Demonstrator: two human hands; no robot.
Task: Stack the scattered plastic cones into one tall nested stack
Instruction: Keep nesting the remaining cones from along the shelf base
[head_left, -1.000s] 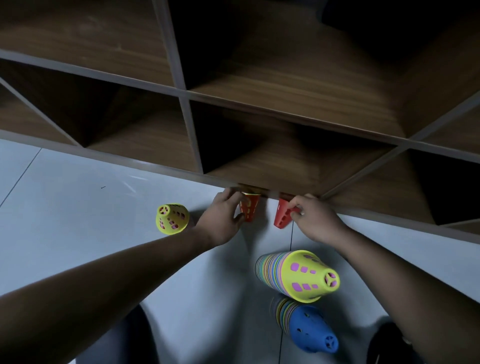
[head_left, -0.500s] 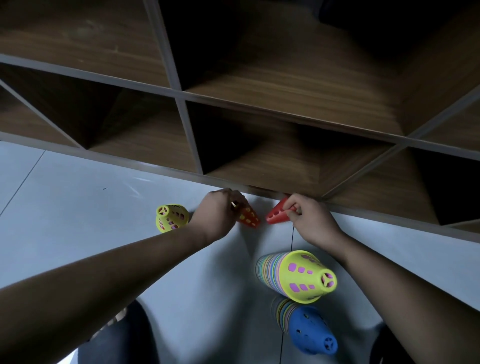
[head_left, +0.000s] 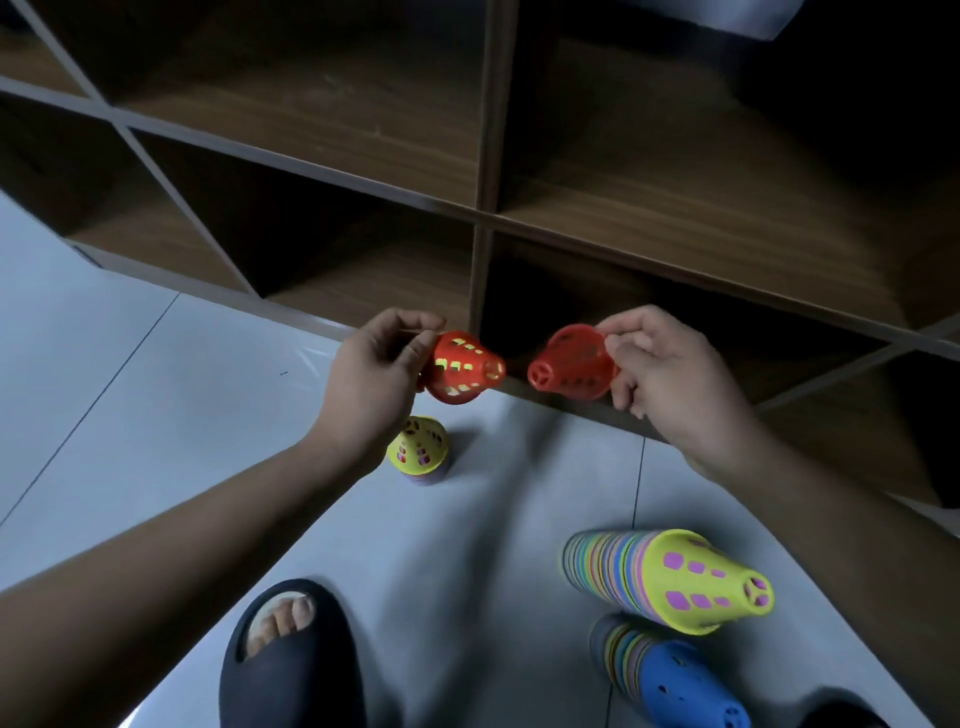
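My left hand (head_left: 371, 379) grips a red cone (head_left: 460, 369) with yellow showing through its holes, tip pointing right. My right hand (head_left: 670, 374) pinches the rim of a plain red cone (head_left: 569, 370), tip pointing left. The two tips face each other, a small gap apart, held above the floor in front of the shelf. A small yellow-topped cone (head_left: 420, 449) stands on the floor below my left hand. Two long nested stacks lie on their sides at the lower right: one capped yellow (head_left: 670, 579), one capped blue (head_left: 675, 678).
A dark wooden shelf unit (head_left: 480, 218) with open cubbies fills the top of the view, its base along the grey tiled floor (head_left: 156, 415). My foot in a black slipper (head_left: 288, 654) is at the bottom centre.
Both hands lifted their red cones off the floor by the shelf base and turned them tip to tip. The camera moved closer and shifted, so the yellow cone now shows under my left hand.
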